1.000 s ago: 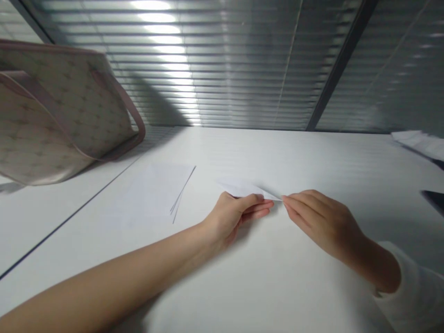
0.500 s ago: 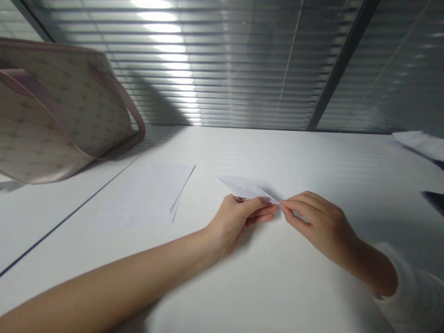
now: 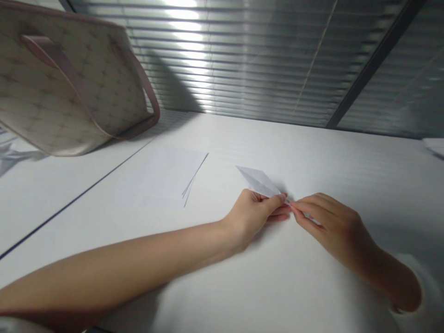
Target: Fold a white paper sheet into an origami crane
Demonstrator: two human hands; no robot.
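Observation:
A piece of folded white paper [image 3: 259, 180], pointed at its far left end, is held just above the white table. My left hand [image 3: 255, 212] is closed on it, thumb on top and fingers underneath. At the paper's narrow right end, my right hand [image 3: 329, 222] pinches the tip between thumb and forefinger. The fingertips of both hands almost meet there, so that end of the paper is mostly hidden.
Left of my hands, several white paper sheets [image 3: 166, 173] lie on the table [image 3: 243, 286]. A patterned handbag [image 3: 76, 88] with pink handles stands at the back left. Window blinds [image 3: 263, 60] rise behind the table. More white paper [image 3: 433, 145] lies at the far right.
The view has shifted, so the bag, sheets and blinds appear displaced. The folded paper has tilted, showing more of its broad face. Both hands keep their hold on it.

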